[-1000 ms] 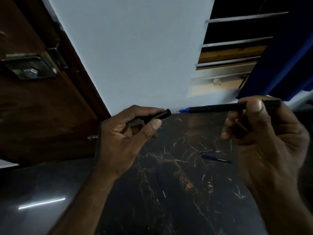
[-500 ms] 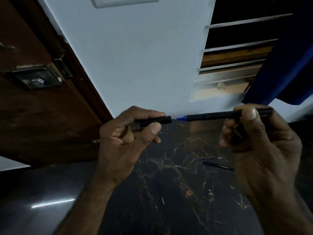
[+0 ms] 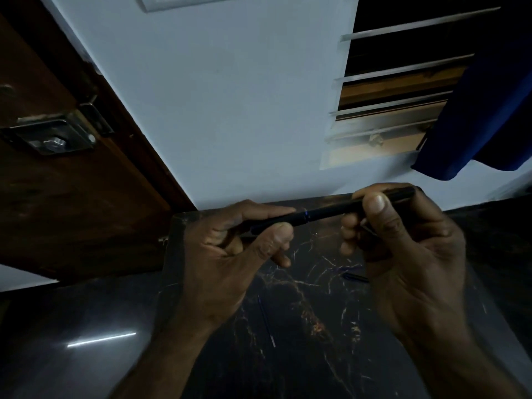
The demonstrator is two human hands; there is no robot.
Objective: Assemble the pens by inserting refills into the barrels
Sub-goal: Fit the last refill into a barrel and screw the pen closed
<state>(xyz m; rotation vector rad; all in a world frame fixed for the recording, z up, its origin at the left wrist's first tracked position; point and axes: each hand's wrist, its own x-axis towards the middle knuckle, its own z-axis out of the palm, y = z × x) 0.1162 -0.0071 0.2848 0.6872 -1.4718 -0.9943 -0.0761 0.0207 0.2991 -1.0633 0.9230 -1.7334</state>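
above the marble table (image 3: 311, 367), the left hand (image 3: 224, 263) pinches the cap (image 3: 298, 219), joined to the barrel (image 3: 334, 212) the right hand (image 3: 408, 254) grips.

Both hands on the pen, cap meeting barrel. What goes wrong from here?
1. A blue sliver shows at the seam between cap and barrel, so the cap may not be fully seated; an off-axis push from the left hand could jam it skew.
2. A thin refill lies loose on the dark table by the left forearm; a sweep might roll it away, and in this dim light it is easy to miss.
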